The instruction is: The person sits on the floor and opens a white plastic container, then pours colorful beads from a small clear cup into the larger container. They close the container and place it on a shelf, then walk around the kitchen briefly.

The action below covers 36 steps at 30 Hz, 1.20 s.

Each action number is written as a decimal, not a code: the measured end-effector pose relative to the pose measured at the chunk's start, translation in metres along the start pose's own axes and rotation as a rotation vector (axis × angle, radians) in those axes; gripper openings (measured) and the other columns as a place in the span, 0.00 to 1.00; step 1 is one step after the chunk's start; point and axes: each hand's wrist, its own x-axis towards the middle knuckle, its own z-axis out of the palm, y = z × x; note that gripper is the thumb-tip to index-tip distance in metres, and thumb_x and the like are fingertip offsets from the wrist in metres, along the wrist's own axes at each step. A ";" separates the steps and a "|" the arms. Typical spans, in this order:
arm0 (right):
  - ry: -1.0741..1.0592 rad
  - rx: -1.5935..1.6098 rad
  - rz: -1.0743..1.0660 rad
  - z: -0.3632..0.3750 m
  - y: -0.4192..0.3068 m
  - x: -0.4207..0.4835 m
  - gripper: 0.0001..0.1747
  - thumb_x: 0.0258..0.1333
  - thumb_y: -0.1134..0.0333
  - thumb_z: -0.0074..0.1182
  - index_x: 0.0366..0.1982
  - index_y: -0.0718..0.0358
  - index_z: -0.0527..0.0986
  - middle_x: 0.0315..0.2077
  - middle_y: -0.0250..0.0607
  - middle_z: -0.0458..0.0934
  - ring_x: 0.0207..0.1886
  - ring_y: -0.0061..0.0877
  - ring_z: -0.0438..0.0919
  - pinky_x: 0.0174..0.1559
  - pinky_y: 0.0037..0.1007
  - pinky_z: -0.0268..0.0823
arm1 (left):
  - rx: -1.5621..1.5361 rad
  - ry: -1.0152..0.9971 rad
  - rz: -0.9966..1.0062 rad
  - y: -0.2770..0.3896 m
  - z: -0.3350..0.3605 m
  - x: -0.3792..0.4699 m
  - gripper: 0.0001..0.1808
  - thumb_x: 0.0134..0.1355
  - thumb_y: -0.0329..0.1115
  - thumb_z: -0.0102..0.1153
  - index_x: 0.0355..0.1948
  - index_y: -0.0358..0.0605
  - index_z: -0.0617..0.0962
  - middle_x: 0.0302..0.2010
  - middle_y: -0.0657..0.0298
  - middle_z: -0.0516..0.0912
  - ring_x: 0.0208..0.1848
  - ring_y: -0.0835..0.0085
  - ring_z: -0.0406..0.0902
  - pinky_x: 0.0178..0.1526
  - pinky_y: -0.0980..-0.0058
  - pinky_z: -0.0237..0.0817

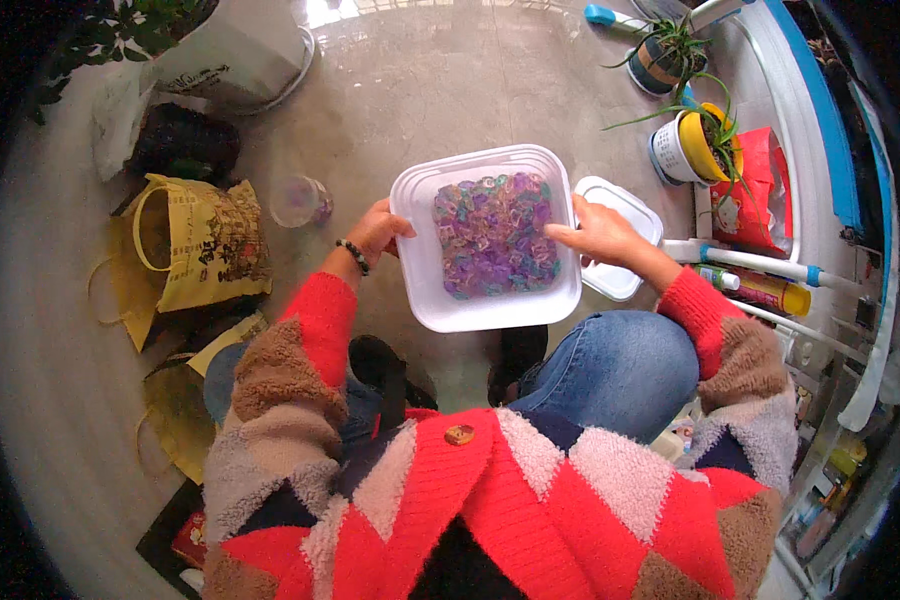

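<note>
A white square plastic tub (424, 304) is held up before me, over the floor. Clear, purple, pink and green plastic gems (499, 232) cover much of its bottom. My left hand (377, 234) grips the tub's left wall, thumb over the rim. On the opposite wall is my right hand (604, 234), its thumb reaching inside over the rim. Partly hidden behind that hand, a white plastic lid (616, 196) lies on the floor. To the left of my left hand, a small clear plastic cup (294, 201) lies with similar gems at its mouth.
Yellow paper bags (202, 244) and a large white planter (232, 60) stand on the left. At right are potted spider plants (709, 142), a red bag (754, 195) and a white pipe rack (742, 259) with bottles. My knee (615, 375) is close below the lid.
</note>
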 end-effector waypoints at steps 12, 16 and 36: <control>0.643 -0.328 -0.341 -0.010 -0.048 -0.055 0.28 0.43 0.65 0.51 0.48 0.71 0.64 0.23 0.60 0.78 0.28 0.54 0.79 0.34 0.49 0.71 | -0.086 0.258 0.634 0.053 0.031 -0.059 0.24 0.42 0.29 0.53 0.45 0.38 0.75 0.36 0.63 0.80 0.39 0.71 0.76 0.43 0.72 0.67; 0.784 -0.392 -0.337 -0.027 -0.060 -0.039 0.26 0.45 0.68 0.49 0.48 0.71 0.64 0.21 0.59 0.77 0.25 0.53 0.78 0.30 0.48 0.71 | -0.065 0.275 0.555 0.086 0.021 -0.058 0.32 0.42 0.23 0.49 0.55 0.39 0.71 0.42 0.64 0.79 0.43 0.72 0.74 0.47 0.74 0.66; 0.709 -0.209 -0.271 -0.023 -0.037 0.028 0.26 0.42 0.66 0.48 0.46 0.71 0.68 0.25 0.62 0.76 0.30 0.57 0.76 0.37 0.53 0.67 | 0.307 0.500 0.566 0.094 0.007 -0.015 0.25 0.44 0.29 0.51 0.48 0.41 0.75 0.39 0.50 0.82 0.43 0.55 0.79 0.47 0.62 0.67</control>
